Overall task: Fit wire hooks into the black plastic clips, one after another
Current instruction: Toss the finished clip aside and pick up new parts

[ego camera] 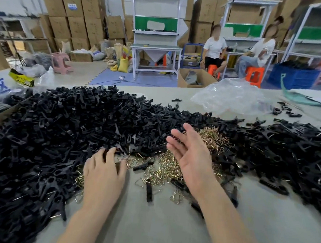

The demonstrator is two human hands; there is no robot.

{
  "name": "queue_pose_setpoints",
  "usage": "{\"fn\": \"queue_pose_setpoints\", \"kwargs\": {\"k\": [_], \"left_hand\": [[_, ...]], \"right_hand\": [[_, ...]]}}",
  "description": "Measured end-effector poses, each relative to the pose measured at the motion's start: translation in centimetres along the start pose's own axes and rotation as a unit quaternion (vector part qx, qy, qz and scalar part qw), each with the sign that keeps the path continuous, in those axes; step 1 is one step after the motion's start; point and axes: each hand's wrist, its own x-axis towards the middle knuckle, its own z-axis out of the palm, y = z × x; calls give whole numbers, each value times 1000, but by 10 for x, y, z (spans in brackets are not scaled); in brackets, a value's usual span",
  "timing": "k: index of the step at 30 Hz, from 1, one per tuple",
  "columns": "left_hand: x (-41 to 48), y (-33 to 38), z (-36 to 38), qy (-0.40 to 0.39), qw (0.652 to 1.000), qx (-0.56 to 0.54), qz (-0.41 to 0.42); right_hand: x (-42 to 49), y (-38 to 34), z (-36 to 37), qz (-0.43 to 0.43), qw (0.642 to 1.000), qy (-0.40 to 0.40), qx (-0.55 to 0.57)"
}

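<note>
One only should be taken from the black plastic clips (61,126) — left hand (103,174) curled, grip unseen; right hand (191,157) spread.

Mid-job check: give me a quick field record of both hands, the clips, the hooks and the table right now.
clips: black heaps at left and right
hooks: brass-coloured heap in the middle
left hand: palm down, fingertips in the clips; grip unclear
right hand: raised over the hooks, fingers straight, empty
table: grey, bare near the person
bag: clear, crumpled, behind the heaps
</note>
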Motion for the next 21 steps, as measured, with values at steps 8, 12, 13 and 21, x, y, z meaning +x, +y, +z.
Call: {"fn": "queue_pose_setpoints", "kwargs": {"k": [8, 12, 13, 21], "left_hand": [[34, -6, 11, -61, 996, 61, 28], [40, -2, 10, -66, 993, 39, 94], [39, -2, 10, -67, 992, 25, 102], [37, -11, 13, -64, 989, -40, 124]], "right_hand": [[-11, 51, -1, -110, 931, -43, -345], [-11, 55, -3, -114, 909, -50, -398], [-11, 56, -4, -114, 906, -51, -405], [-11, 58, -5, -129, 890, -57, -434]]}}
